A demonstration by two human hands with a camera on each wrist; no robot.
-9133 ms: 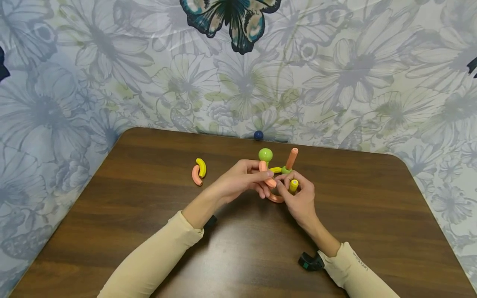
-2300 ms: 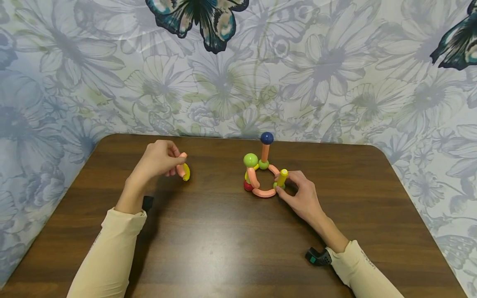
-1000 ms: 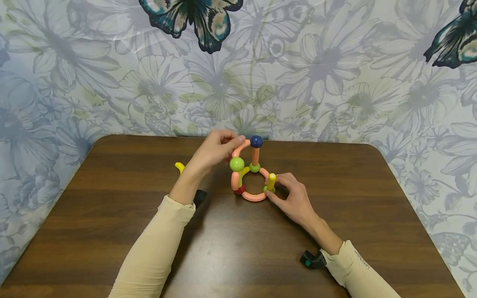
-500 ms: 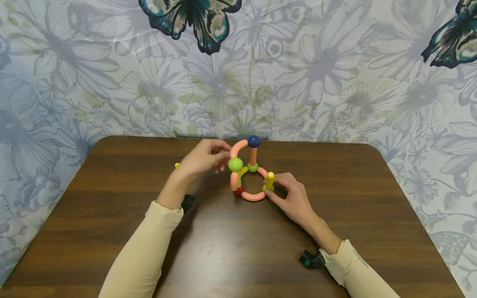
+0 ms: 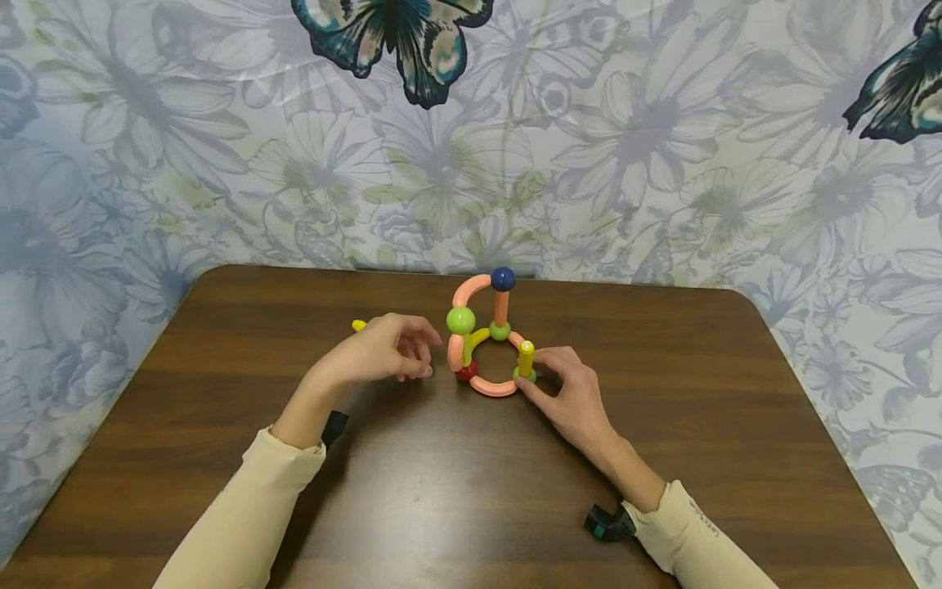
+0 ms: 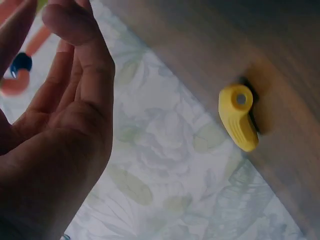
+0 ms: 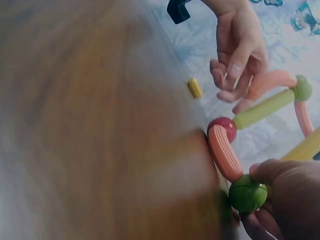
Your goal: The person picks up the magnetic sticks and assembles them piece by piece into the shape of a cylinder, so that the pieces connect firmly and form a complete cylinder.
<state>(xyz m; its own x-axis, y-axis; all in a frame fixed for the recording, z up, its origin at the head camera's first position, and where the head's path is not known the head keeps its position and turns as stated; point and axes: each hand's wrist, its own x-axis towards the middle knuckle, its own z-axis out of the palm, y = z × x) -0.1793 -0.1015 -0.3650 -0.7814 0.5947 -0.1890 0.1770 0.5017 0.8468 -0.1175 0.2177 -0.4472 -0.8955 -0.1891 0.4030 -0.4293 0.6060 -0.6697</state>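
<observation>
Our right hand [image 5: 570, 393] pinched the toy [image 5: 487, 339] at its 4 o'clock ball [image 7: 248, 193]. Left hand [image 5: 386, 352] hung loose, holding nothing. The toy looked light and wobbly, so holding low was best.

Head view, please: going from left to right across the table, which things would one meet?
Yellow piece → left hand → light green ball → blue ball → yellow stick → right hand.
</observation>
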